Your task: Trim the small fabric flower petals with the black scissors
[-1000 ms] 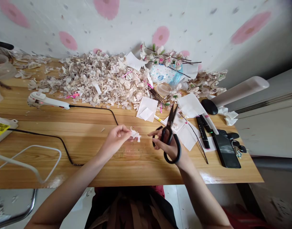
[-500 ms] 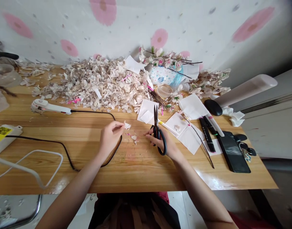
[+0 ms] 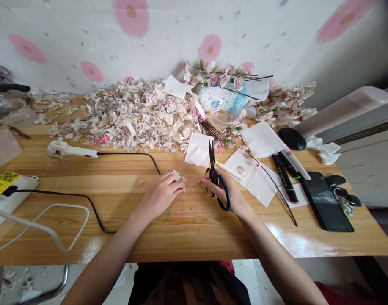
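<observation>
Scissors, black-handled with steel blades (image 3: 216,182), are gripped in the right hand (image 3: 228,195), fingers through the loops. Blades closed, long axis pointing away from the person toward the wall, tips over a white paper square (image 3: 198,149). Left hand (image 3: 162,195) lies palm-down on the light wooden tabletop (image 3: 194,231), fingers curled. Fingertips touch a small crumpled pale paper scrap (image 3: 177,174); can't tell if it's actually pinched. Scrap sits left of the blades, near but apart, left hand nearer. Big heap of pale paper shreds (image 3: 133,112) lies behind.
</observation>
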Motion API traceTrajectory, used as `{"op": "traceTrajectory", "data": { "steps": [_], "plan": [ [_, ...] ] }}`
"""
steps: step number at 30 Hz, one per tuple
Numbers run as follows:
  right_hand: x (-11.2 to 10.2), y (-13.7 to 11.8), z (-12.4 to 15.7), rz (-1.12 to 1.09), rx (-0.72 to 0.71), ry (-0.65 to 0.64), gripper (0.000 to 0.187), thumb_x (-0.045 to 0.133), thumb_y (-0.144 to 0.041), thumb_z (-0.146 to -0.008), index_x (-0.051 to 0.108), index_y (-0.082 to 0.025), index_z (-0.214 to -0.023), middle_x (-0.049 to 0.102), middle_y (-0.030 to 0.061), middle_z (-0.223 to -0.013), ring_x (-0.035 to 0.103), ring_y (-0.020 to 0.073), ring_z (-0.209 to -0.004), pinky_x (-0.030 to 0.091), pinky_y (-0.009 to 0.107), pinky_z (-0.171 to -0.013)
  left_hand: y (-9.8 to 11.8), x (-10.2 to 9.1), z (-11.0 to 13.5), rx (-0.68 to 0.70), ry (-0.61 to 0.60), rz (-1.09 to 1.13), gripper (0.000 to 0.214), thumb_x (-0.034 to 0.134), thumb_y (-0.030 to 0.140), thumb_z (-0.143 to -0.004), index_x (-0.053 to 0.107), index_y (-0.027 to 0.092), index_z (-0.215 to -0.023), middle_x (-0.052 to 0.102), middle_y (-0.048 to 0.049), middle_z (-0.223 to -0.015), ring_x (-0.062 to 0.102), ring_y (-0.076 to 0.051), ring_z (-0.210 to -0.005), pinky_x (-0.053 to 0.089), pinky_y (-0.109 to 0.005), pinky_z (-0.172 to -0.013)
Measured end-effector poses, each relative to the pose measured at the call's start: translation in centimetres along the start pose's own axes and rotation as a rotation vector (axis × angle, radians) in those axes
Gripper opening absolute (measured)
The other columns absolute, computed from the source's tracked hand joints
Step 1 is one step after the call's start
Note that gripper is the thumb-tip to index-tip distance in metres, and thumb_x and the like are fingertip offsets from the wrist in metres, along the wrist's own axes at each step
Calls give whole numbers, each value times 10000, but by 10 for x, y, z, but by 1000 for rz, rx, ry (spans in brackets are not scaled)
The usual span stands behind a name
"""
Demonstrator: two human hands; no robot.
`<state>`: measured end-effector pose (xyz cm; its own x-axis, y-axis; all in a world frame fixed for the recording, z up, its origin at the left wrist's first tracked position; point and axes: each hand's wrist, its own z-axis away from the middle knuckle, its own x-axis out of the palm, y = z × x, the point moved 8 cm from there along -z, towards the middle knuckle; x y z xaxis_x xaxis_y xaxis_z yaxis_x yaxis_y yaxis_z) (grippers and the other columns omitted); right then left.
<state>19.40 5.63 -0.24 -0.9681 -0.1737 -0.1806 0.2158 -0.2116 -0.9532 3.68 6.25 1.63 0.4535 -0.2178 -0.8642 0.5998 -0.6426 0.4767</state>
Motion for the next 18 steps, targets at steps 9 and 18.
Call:
{"op": "traceTrajectory", "data": {
  "steps": [9,18],
  "plan": [
    [8,-4,3,-7,-66,-27,284,627,-447,-843,544,-179,-884,658,52,-899,520,125,-623,451,272,-596,-14,-7,4,-242,151,414,111,551,269,-919,633,208,-875,676,-43,-907,613,-183,-852,462,-297,-767],
    [24,-6,3,-148,-63,-18,413,783,-469,-668,491,-205,-789,664,37,-843,529,145,-638,432,284,-592,-14,14,4,-446,48,868,167,591,319,-865,650,165,-836,672,-37,-837,600,-162,-763,449,-258,-694]
  ]
}}
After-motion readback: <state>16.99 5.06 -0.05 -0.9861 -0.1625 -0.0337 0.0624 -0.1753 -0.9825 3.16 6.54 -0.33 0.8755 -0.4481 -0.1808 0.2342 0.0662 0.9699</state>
